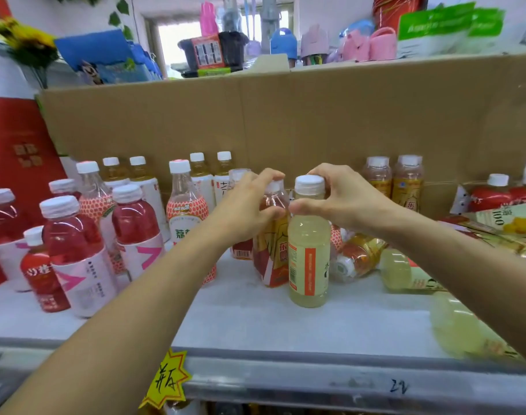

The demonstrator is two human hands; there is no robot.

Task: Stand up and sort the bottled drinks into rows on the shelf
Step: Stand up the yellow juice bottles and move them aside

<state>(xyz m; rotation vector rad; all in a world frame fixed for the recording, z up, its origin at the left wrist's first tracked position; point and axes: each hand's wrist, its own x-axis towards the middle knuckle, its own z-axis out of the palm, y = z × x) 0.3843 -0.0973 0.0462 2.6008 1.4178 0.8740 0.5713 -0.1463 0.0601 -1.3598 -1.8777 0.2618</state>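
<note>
Head: pale-yellow bottle (pixel 308 250), white cap (pixel 309 183)

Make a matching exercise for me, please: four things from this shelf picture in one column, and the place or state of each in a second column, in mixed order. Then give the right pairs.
Things
1. pale upright bottle
2. orange-label bottle
3. pale lying bottle
4. star tag

Places or states
A. on the front edge of the shelf
B. held by the left hand
C. on its side, untouched
D. held at the cap by the right hand

Pairs: 1-D, 2-B, 3-C, 4-A
</note>
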